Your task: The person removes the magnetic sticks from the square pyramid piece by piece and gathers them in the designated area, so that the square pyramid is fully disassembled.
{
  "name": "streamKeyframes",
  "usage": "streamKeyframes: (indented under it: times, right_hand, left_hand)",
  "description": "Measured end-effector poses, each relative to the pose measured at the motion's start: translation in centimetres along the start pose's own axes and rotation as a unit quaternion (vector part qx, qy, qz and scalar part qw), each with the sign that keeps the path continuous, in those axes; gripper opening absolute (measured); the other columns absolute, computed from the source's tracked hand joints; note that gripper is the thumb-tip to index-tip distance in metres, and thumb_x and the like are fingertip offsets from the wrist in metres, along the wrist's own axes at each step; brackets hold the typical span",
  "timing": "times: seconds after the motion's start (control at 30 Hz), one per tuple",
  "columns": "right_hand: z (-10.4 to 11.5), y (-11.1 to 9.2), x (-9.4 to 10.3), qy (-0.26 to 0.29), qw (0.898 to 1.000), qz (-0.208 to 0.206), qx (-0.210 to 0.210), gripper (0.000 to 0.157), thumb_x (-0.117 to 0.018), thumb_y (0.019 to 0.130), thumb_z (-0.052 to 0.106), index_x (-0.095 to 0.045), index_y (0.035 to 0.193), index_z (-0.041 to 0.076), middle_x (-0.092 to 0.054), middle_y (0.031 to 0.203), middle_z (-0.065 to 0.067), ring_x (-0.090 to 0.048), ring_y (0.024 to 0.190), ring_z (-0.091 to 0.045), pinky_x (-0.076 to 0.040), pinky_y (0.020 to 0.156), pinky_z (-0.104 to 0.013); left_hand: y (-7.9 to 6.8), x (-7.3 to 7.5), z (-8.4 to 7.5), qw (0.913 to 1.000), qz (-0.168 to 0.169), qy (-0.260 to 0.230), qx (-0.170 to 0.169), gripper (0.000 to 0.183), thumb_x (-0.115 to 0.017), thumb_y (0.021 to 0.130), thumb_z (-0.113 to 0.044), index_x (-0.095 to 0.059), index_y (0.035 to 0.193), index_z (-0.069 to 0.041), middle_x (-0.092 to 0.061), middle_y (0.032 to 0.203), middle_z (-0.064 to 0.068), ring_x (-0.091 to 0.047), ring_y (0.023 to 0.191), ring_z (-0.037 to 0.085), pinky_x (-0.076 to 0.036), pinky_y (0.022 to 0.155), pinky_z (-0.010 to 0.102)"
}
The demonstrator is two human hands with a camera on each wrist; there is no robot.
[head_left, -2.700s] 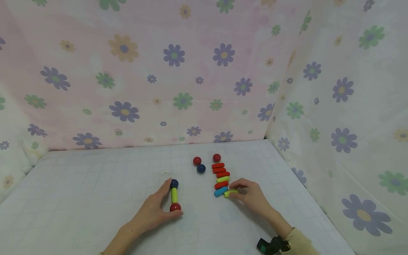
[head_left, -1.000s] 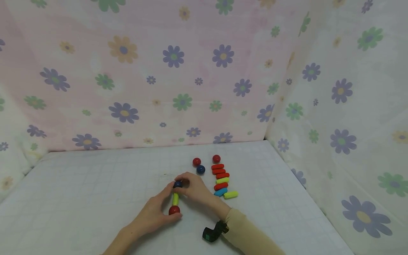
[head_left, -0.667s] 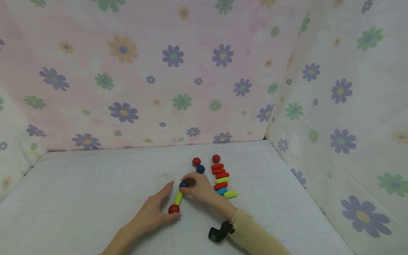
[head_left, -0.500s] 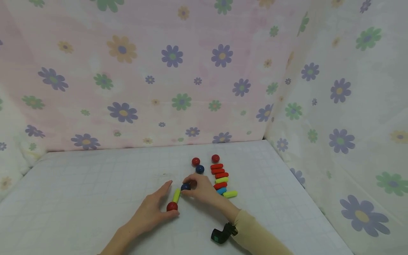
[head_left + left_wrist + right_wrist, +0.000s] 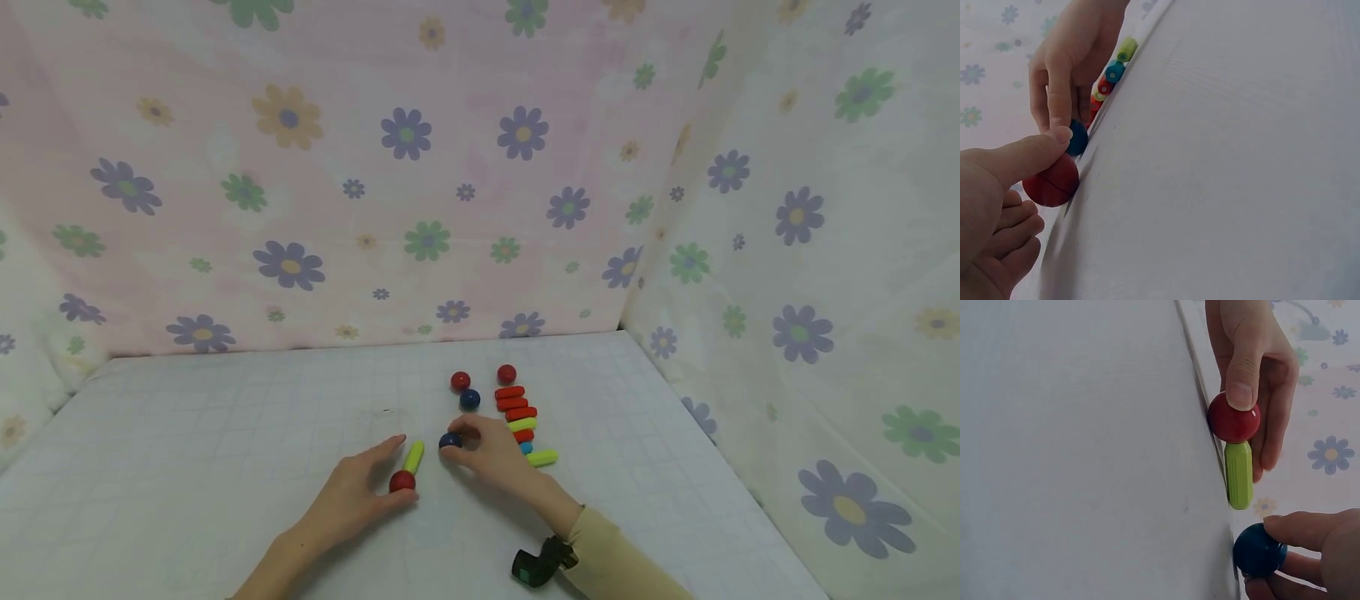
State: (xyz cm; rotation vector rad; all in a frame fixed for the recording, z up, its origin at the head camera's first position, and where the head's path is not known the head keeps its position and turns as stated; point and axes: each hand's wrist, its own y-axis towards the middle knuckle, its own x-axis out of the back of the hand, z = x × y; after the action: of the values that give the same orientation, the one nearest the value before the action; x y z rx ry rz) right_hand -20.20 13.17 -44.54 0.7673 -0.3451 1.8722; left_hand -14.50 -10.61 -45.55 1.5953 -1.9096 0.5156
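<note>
My right hand [image 5: 491,454] pinches a dark blue ball [image 5: 448,442] between thumb and fingers, low over the table. To its left, a red ball [image 5: 402,482] with a yellow-green rod [image 5: 414,457] joined to it lies within the spread of my left hand [image 5: 348,498]. The left thumb touches the red ball, and the index finger reaches forward, apart from it. In the right wrist view the rod's free end [image 5: 1239,501] points toward the blue ball [image 5: 1260,550], with a gap between them. The left wrist view shows the left thumb over the red ball [image 5: 1052,181], hiding the rod.
Behind the right hand, a slanting row holds several red rods [image 5: 512,404], yellow-green rods [image 5: 542,458] and a partly hidden blue rod [image 5: 527,448]. Two red balls [image 5: 461,382] and another blue ball [image 5: 469,400] lie farther back. Flowered cloth [image 5: 337,167] walls the white table.
My right hand left the yellow-green rod by the row, took the blue ball off the rod near my left hand, and drew it rightward. The red ball and its rod stayed by the left hand.
</note>
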Motion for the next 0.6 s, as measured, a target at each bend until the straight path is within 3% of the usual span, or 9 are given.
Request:
streamKeyframes:
  times: [0.33,0.6]
  right_hand:
    - [-1.1,0.2,0.4,-0.067,0.996,-0.030,0.049,0.029,-0.075,0.088,0.016,-0.071,0.115,0.009,-0.067,0.099,0.002,-0.060,0.087,-0.012,-0.053,0.074,-0.021]
    - [-1.3,0.3,0.8,-0.077,0.996,-0.034,0.034,0.034,-0.078,0.086,0.018,-0.071,0.118,0.011,-0.064,0.098,0.003,-0.059,0.090,-0.012,-0.053,0.075,-0.020]
  left_hand:
    - [-0.1,-0.2,-0.3,0.9994,-0.033,0.006,0.010,0.059,-0.087,0.076,-0.036,-0.069,0.128,-0.015,-0.072,0.123,-0.002,-0.065,0.120,0.022,-0.051,0.103,0.047]
    - [-0.1,0.1,-0.8,0.9982,-0.051,0.019,0.024,0.054,-0.087,0.075,-0.036,-0.072,0.122,-0.013,-0.074,0.116,-0.001,-0.066,0.116,0.023,-0.051,0.101,0.048]
